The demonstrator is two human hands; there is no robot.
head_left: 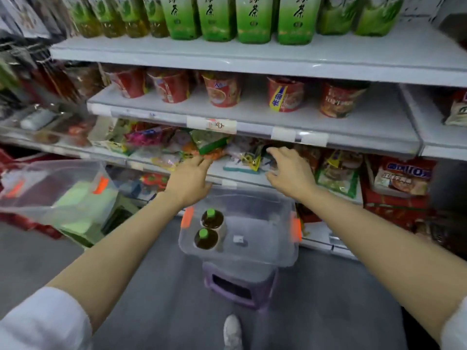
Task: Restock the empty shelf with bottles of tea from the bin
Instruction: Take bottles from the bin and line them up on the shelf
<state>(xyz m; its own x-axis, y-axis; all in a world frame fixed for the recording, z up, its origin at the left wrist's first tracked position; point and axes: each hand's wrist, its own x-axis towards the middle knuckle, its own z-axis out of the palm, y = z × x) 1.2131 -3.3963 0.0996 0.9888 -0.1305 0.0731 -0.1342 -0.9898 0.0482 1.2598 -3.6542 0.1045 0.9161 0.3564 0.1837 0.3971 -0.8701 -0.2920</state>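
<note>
Shop shelving fills the view, with a grey floor [328, 299] below. Taking the clear bin [265, 251] as the landmark: it sits on a purple stool [240, 289] at the foot of the shelves, and two bottles [208, 229] with green caps stand upright against its left wall, one just behind the other, touching or nearly so. Most of the bin's floor is bare apart from a small white scrap.

Both hands are above and beyond the bin, at the edge of the snack shelf [242, 179] that overhangs its far rim. The left hand [188, 179] is flat, palm down, fingers spread loosely, its grip empty, fingertips touching or just over the packets there. The right hand [288, 173] is curled open with thumb apart from the fingers, holding nothing, fingertips among the packets. The bottles lie well below both hands, nearer the left wrist.

Higher above the bin, a shelf [252, 114] carries red noodle cups [222, 89], and the top shelf [252, 56] holds a row of green tea bottles [252, 18]. Left of the bin, a second clear bin [50, 190] tilts.
</note>
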